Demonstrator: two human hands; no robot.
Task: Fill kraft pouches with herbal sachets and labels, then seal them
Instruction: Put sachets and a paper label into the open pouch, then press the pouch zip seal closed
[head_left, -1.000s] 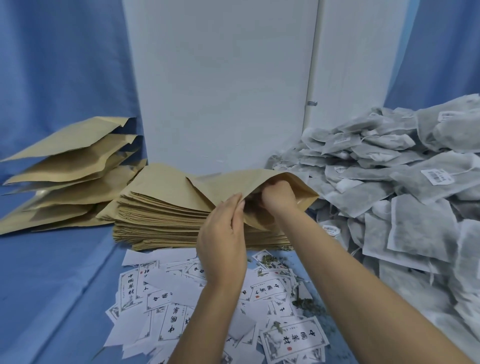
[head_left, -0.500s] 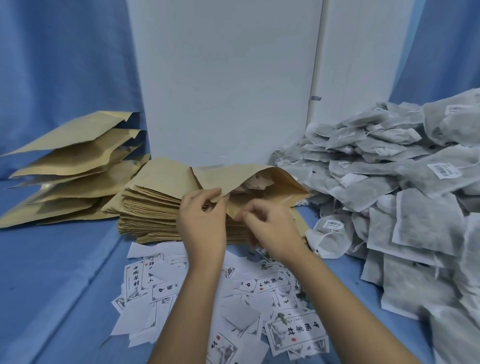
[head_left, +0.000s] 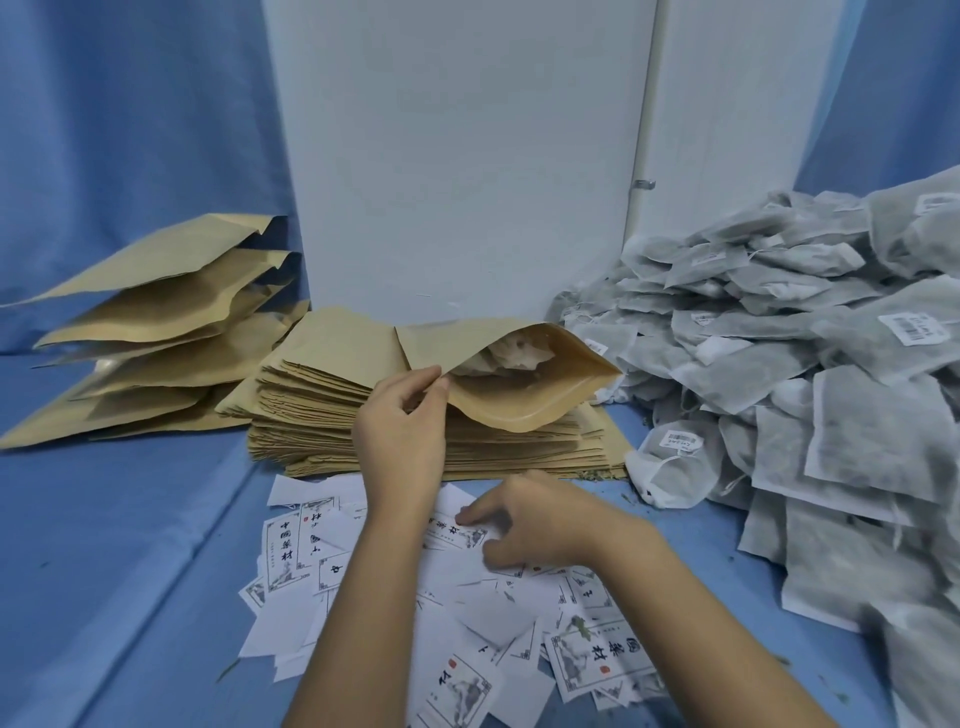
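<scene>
left hand (head_left: 402, 441) pinches the upper lip of the pouch (head_left: 519, 405) between thumb and fingers and holds its mouth agape. the pouch lies just beyond and to the right of that hand, on top of the stack (head_left: 311, 415) of flat pouches. right hand (head_left: 540, 525) is lower and nearer, down on the labels (head_left: 467, 613) in front of the stack, well clear of the pouch. its fingertips touch one label (head_left: 452, 532), the thumb off to the side. i can't tell whether it has a hold on the label.

half a second ago the right hand was up at the pouch mouth; now it has dropped to the labels, while the left hand keeps its pinch on the lip.

the pouch is tan kraft, its lower lip sagging in a curve over the stack's front edge. a pale sachet (head_left: 514, 356) shows inside. the label is white with black characters and a small red mark.
</scene>
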